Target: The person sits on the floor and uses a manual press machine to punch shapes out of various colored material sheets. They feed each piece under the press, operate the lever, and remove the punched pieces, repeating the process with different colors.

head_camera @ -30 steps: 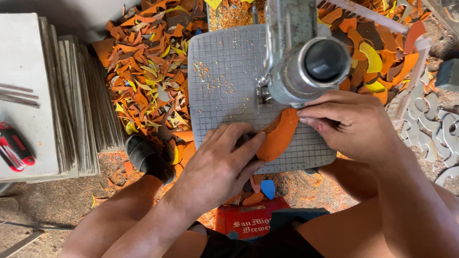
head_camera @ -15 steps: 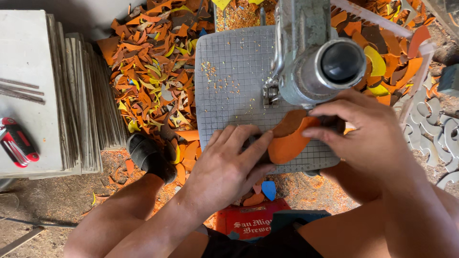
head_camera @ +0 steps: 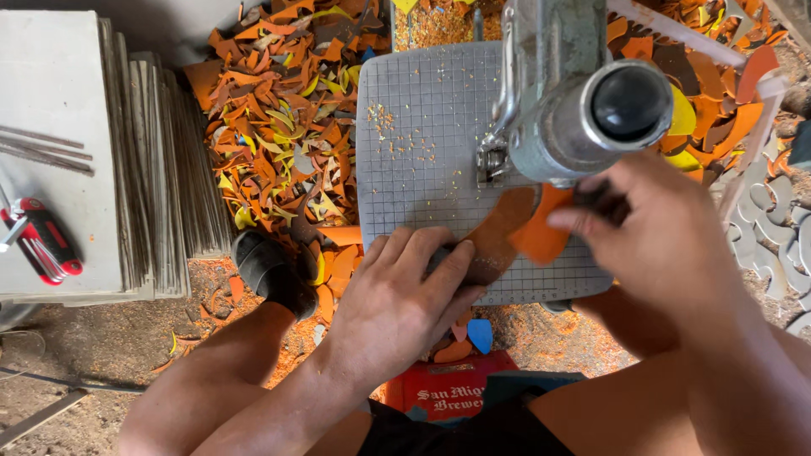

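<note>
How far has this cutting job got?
Done: a big heap of orange and yellow offcuts lies beside the saw table, and cut grey shapes sit at the right. In hand: both hands, left and right, press an orange piece at the blade. Left: a stack of grey sheets stands uncut.

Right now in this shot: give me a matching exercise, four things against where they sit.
Things:
1. orange piece
2. red-handled tool
3. stack of grey sheets
4. blue scrap

Places:
A. on the ground below the near edge of the saw table
B. far left, on top of a grey slab
C. on the gridded saw table, under both hands
D. left of the heap of orange offcuts

Pairs: 1-C, 2-B, 3-D, 4-A
</note>
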`<control>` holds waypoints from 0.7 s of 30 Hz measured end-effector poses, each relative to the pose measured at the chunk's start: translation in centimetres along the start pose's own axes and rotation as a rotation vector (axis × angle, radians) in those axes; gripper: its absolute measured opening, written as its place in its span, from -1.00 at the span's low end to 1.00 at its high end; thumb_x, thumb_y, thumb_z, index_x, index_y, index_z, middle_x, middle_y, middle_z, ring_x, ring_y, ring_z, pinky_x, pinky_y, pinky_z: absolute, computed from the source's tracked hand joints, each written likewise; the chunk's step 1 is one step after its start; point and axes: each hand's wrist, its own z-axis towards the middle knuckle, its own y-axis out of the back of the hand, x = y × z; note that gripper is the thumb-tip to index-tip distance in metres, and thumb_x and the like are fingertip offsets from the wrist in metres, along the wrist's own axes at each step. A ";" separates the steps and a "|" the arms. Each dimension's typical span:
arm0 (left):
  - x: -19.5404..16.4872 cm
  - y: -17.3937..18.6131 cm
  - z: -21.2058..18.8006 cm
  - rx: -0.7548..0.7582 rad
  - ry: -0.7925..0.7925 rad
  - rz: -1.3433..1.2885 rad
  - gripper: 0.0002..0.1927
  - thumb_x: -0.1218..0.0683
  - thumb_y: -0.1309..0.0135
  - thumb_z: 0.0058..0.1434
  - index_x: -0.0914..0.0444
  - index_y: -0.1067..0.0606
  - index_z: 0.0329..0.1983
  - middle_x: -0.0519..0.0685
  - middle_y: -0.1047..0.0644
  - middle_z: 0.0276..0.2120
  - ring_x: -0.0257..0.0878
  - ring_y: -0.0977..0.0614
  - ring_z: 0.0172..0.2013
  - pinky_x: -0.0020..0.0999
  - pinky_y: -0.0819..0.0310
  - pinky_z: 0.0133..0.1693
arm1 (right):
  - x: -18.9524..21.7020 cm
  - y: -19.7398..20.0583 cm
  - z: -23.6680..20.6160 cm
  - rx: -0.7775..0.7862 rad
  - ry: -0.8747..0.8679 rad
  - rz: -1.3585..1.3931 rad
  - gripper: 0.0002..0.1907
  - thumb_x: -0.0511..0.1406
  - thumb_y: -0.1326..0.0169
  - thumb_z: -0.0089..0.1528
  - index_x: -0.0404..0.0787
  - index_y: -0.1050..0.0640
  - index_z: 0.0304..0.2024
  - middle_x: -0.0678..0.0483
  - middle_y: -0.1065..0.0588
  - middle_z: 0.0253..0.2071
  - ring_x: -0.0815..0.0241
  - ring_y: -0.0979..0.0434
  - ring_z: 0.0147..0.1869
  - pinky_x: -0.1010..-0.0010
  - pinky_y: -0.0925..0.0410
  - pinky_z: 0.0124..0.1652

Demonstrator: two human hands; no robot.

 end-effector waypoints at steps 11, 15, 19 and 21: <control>1.0 0.4 -0.6 -0.041 -0.094 0.037 -0.65 0.07 -0.26 0.22 0.37 -0.53 -0.03 0.12 -0.51 0.08 -0.01 -0.56 0.01 -0.11 -0.46 0.03 | 0.8 -2.6 -2.7 0.005 0.419 -0.098 -0.63 -0.38 -0.30 0.03 -0.28 -0.67 -0.09 -0.09 -0.54 0.15 -0.08 -0.54 0.11 0.16 -0.43 0.05; 1.3 0.6 -0.6 -0.057 -0.095 0.049 -0.66 0.05 -0.24 0.23 0.36 -0.54 -0.02 0.09 -0.53 0.13 -0.03 -0.55 0.05 -0.12 -0.44 0.06 | 0.8 -3.4 -2.6 -0.035 0.421 -0.129 -0.65 -0.38 -0.30 0.04 -0.30 -0.66 -0.10 -0.08 -0.54 0.19 -0.10 -0.51 0.20 0.14 -0.40 0.15; 1.4 0.6 -0.5 -0.072 -0.109 0.085 -0.65 0.04 -0.22 0.23 0.35 -0.55 -0.02 0.08 -0.54 0.15 -0.02 -0.55 0.08 -0.11 -0.43 0.09 | 1.3 -4.1 -3.1 -0.081 0.452 -0.133 -0.60 -0.38 -0.29 0.02 -0.38 -0.64 -0.08 -0.15 -0.52 0.20 -0.13 -0.49 0.29 0.14 -0.39 0.19; 1.4 0.6 -0.5 -0.073 -0.108 0.098 -0.65 0.04 -0.22 0.24 0.35 -0.56 -0.01 0.09 -0.55 0.15 -0.02 -0.55 0.07 -0.11 -0.43 0.09 | 1.3 -4.3 -3.1 -0.089 0.439 -0.134 -0.61 -0.39 -0.30 0.03 -0.39 -0.64 -0.07 -0.13 -0.53 0.19 -0.11 -0.49 0.30 0.15 -0.39 0.21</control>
